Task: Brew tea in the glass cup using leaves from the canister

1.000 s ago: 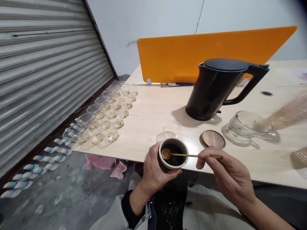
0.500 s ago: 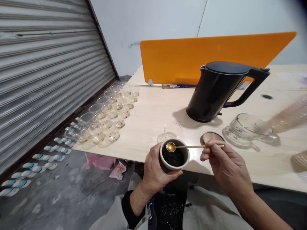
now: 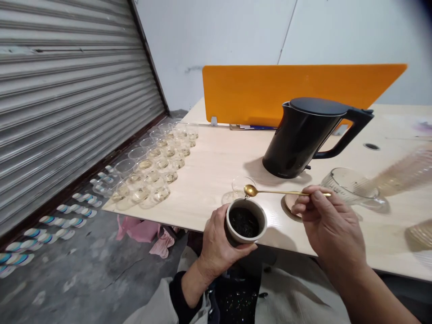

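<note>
My left hand (image 3: 221, 245) is wrapped round a pale-rimmed jar (image 3: 263, 225) at the table's front edge. Dark loose leaves, like tea, lie inside the jar. Between thumb and fingers, my right hand (image 3: 332, 220) pinches the thin handle of a gold spoon (image 3: 250, 191). The spoon's bowl is just above the far rim of the jar, in front of a clear plastic cup (image 3: 243, 183) on the table. Partly hidden behind my right fingers lies a round wooden lid (image 3: 289, 204).
A black electric kettle (image 3: 300, 139) stands beyond the jar, before an orange divider (image 3: 270, 94). Rows of clear cups (image 3: 162, 164) holding a little pale liquid fill the table's left end. At right are a ribbed glass cup (image 3: 351, 184) and stacked plastic cups (image 3: 405, 171).
The spoon has risen from over the jar's mouth to beyond its far rim, as my right hand moved slightly right. My left hand still holds the jar. The camera view has shifted a little.
</note>
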Demonstrator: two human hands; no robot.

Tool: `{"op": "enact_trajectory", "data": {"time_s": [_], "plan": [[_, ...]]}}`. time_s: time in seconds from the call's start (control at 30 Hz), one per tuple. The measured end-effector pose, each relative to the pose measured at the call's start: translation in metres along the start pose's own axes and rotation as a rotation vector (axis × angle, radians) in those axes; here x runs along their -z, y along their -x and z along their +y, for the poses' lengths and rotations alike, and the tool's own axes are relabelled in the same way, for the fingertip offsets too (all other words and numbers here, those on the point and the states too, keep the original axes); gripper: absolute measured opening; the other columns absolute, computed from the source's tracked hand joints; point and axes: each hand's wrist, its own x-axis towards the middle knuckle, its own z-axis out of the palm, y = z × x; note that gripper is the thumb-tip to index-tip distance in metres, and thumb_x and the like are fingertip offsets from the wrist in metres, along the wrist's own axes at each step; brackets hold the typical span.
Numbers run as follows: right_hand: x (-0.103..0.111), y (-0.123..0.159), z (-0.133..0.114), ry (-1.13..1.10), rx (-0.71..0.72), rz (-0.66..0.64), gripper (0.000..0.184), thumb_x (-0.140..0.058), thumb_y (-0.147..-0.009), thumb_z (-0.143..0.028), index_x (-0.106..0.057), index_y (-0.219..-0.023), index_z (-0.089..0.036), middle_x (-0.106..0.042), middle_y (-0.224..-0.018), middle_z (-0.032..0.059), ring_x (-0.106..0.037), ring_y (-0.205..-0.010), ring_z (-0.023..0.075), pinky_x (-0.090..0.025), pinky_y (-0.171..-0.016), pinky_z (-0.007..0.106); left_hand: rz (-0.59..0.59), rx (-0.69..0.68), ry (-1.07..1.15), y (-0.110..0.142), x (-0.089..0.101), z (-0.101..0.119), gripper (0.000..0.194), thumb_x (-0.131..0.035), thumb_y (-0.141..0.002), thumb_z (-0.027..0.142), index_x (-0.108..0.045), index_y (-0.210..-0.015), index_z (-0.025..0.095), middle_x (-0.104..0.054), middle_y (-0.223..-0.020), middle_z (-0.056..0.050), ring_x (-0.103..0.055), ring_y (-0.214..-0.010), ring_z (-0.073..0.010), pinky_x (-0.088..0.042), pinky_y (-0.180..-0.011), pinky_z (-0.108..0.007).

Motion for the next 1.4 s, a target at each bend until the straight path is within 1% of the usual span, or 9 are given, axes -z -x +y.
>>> {"op": "enact_trajectory", "data": {"time_s": [0.17,0.37,0.53,0.63,0.83,1.03,1.2,1.3,1.4], "plan": [[-0.007,-0.015,-0.006,0.087,0.156,0.016,0.008,-0.071,-0.094,-0.032,-0.073,-0.095,-0.024,-0.061,-0.085,-0.0001,-0.061,-0.077,0.0116,-0.055,-0.068,0.024,0.002,-0.004,0.0,0.0,-0.001,0.0,0.099,-0.091,-0.064,0.044,-0.036,-0.144,0.023,-0.062,-0.13,-0.013,-0.064,-0.12,-0.0331,-0.056,-0.102,-0.052],[-0.011,-0.014,0.013,0.545,0.24,-0.094,0.017,-0.068,-0.096,-0.04,-0.074,-0.103,-0.025,-0.068,-0.077,0.0009,-0.066,-0.074,0.0152,-0.056,-0.068,0.028,0.01,-0.006,0.002,0.001,-0.002,-0.001,0.1,-0.092,-0.063,0.042,-0.037,-0.144,0.022,-0.061,-0.13,-0.014,-0.064,-0.12,-0.0332,-0.056,-0.101,-0.052],[-0.009,-0.015,0.016,0.416,0.234,-0.011,0.016,-0.068,-0.096,-0.039,-0.073,-0.101,-0.025,-0.067,-0.081,0.0003,-0.066,-0.071,0.013,-0.055,-0.063,0.024,0.012,-0.005,0.0,0.001,-0.002,-0.001,0.099,-0.091,-0.062,0.041,-0.038,-0.143,0.022,-0.062,-0.13,-0.013,-0.064,-0.12,-0.033,-0.057,-0.101,-0.051],[-0.004,-0.017,0.019,0.332,0.217,-0.022,0.015,-0.068,-0.096,-0.038,-0.072,-0.101,-0.025,-0.067,-0.083,-0.0001,-0.067,-0.071,0.0128,-0.055,-0.062,0.024,0.015,-0.005,-0.01,0.001,-0.002,-0.001,0.1,-0.092,-0.062,0.04,-0.037,-0.144,0.022,-0.062,-0.13,-0.014,-0.065,-0.119,-0.033,-0.057,-0.101,-0.052],[-0.001,-0.012,0.023,0.524,0.243,-0.124,0.019,-0.067,-0.097,-0.04,-0.073,-0.106,-0.024,-0.069,-0.085,0.003,-0.068,-0.078,0.0163,-0.053,-0.056,0.023,0.019,-0.007,-0.019,0.002,-0.003,-0.001,0.099,-0.092,-0.062,0.041,-0.038,-0.143,0.021,-0.063,-0.13,-0.013,-0.064,-0.12,-0.0325,-0.056,-0.102,-0.051],[0.0,-0.02,0.016,0.213,0.195,0.011,0.013,-0.071,-0.093,-0.035,-0.073,-0.099,-0.023,-0.066,-0.083,0.0002,-0.066,-0.073,0.0127,-0.058,-0.069,0.027,0.027,-0.017,-0.021,0.002,-0.003,-0.001,0.099,-0.092,-0.062,0.042,-0.039,-0.143,0.021,-0.064,-0.129,-0.013,-0.066,-0.119,-0.0331,-0.057,-0.101,-0.051],[0.037,-0.034,-0.015,0.029,0.262,0.198,0.009,-0.078,-0.086,-0.028,-0.073,-0.09,-0.021,-0.063,-0.084,0.0005,-0.063,-0.076,0.0119,-0.058,-0.071,0.028,0.015,0.003,-0.01,0.004,-0.003,-0.004,0.095,-0.09,-0.065,0.043,-0.04,-0.143,0.022,-0.064,-0.13,-0.013,-0.066,-0.118,-0.0333,-0.057,-0.099,-0.051],[0.072,-0.03,-0.039,0.12,0.388,0.337,0.002,-0.076,-0.087,-0.026,-0.074,-0.089,-0.026,-0.064,-0.087,0.002,-0.062,-0.08,0.016,-0.059,-0.077,0.036,0.018,-0.001,-0.022,0.006,-0.005,-0.006,0.093,-0.088,-0.066,0.042,-0.04,-0.144,0.021,-0.064,-0.13,-0.014,-0.067,-0.118,-0.0344,-0.058,-0.098,-0.053],[0.106,-0.022,-0.054,0.288,0.454,0.413,0.008,-0.07,-0.092,-0.03,-0.075,-0.096,-0.035,-0.065,-0.092,0.0027,-0.061,-0.086,0.0226,-0.057,-0.093,0.047,0.021,-0.007,-0.034,0.007,-0.006,-0.007,0.092,-0.087,-0.067,0.041,-0.041,-0.144,0.021,-0.064,-0.131,-0.015,-0.067,-0.118,-0.0352,-0.058,-0.099,-0.053]]}}
